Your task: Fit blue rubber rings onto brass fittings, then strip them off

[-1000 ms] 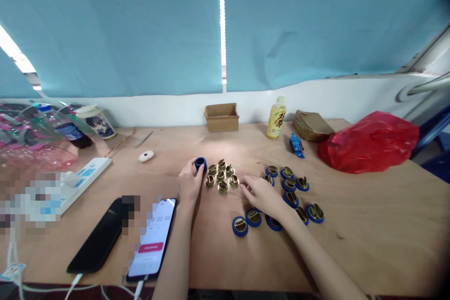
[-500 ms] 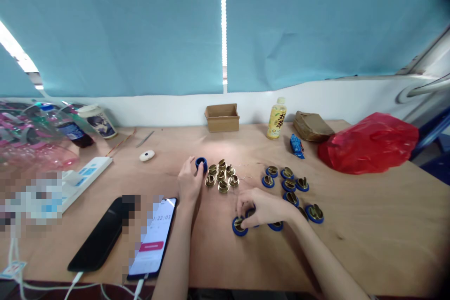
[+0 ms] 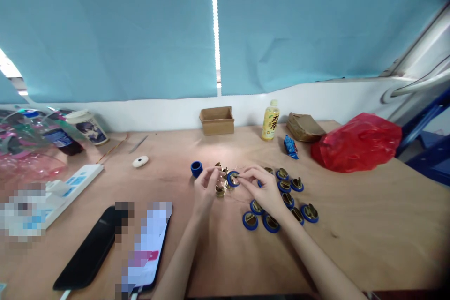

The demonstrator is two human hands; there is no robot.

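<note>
My right hand (image 3: pixel 260 186) pinches a small blue ring with a brass-coloured disc in it (image 3: pixel 233 178), between thumb and forefinger. Close to the left side of that ring is my left hand (image 3: pixel 207 188), its fingers bent and apart, and whether it touches the ring is unclear. Loose brass discs with raised tabs (image 3: pixel 220 191) lie behind and below the fingertips, partly hidden. Just past my left hand stands a short blue cylinder with a hollow middle (image 3: pixel 196 169). Several brass discs set in blue rings (image 3: pixel 250 220) lie around my right wrist, some hidden by it.
A cardboard box (image 3: pixel 217 124), a yellow drink bottle (image 3: pixel 269 122), a blue packet (image 3: pixel 290 146) and a red plastic bag (image 3: pixel 358 143) stand along the back. On the left are two phones (image 3: pixel 91 248), a power strip (image 3: pixel 75 187), a white oval object (image 3: pixel 140 161) and bottles.
My left hand has left the blue cylinder and moved right. My right hand has gone up and away from the near ringed discs to meet it, now with a blue ring in its fingers.
</note>
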